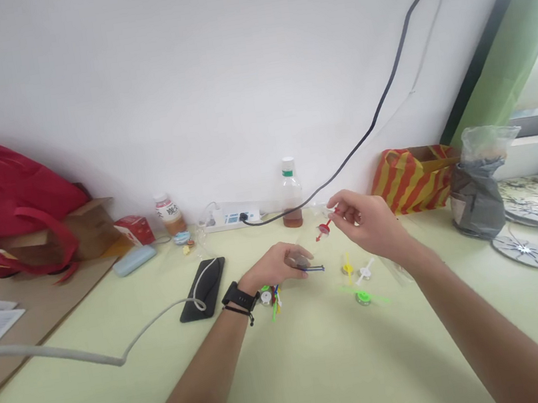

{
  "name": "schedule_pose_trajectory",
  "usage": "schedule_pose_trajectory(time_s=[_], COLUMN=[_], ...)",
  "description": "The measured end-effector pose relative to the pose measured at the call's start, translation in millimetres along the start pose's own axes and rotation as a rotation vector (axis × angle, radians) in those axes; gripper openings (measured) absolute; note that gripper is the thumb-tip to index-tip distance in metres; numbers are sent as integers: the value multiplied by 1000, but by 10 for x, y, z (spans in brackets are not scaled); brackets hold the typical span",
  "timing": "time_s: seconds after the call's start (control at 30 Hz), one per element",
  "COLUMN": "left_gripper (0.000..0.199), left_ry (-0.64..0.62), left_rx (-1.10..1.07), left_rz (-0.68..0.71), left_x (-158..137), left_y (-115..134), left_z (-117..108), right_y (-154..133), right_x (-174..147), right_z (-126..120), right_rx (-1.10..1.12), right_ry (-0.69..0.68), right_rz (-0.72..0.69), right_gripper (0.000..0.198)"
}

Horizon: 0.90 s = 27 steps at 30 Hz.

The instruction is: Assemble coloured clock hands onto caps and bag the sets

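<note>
My right hand [373, 221] is raised over the table, thumb and fingertips pinching one end of a red arrow spinner [324, 228]. My left hand [273, 265] is closed around a blue arrow spinner [313, 268] with a round greyish disc at its base. Below and right of the hands lie a yellow spinner [347, 268], a white spinner [365, 272] and a green spinner [363, 297], each with a small round base. Beside my left wrist, a cluster of mixed-colour spinners [266, 297] is partly hidden.
A black phone [197, 300] with a white cable lies left of my arm. Along the wall stand a power strip [234, 217], a bottle [290, 195] and a striped bag [415, 180]. Round slotted discs [524, 251] and a grey bag [476, 201] are at right.
</note>
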<state>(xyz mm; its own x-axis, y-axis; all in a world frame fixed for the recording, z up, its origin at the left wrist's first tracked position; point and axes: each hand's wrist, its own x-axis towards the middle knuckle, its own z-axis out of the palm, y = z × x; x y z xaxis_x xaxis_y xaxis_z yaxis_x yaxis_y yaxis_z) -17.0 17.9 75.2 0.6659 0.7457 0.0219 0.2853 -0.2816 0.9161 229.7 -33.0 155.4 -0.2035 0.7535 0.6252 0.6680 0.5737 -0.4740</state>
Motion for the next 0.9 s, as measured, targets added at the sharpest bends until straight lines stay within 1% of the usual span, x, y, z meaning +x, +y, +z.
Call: schedule_pose_trajectory(time_s=[0.07, 0.17, 0.23, 0.33, 0.43, 0.5, 0.7, 0.9], left_gripper=[44, 45, 46, 46, 45, 45, 47, 46], left_ry=[0, 8, 14, 11, 0, -2, -11, -36], left_rx=[1, 24, 45, 63, 59, 46, 1, -64], left_rz=[6, 12, 15, 22, 25, 30, 36, 42], left_x=[4, 8, 7, 0, -5, -5, -3, -42], left_y=[-11, -21, -19, -3, 11, 12, 30, 136], left_z=[0, -4, -9, -13, -8, -2, 6, 2], right_y=[1, 9, 14, 15, 11, 4, 6, -16], right_x=[1, 5, 6, 5, 0, -2, -10, -18], right_z=[-9, -25, -30, -28, -22, -18, 18, 0], right_rx=[24, 16, -7, -24, -22, -25, -120, -163], right_ry=[30, 57, 30, -70, -158, -188, -187, -184], right_rz=[15, 7, -28, -73, -83, -87, -56, -85], right_gripper=[6, 6, 9, 14, 19, 21, 16, 21])
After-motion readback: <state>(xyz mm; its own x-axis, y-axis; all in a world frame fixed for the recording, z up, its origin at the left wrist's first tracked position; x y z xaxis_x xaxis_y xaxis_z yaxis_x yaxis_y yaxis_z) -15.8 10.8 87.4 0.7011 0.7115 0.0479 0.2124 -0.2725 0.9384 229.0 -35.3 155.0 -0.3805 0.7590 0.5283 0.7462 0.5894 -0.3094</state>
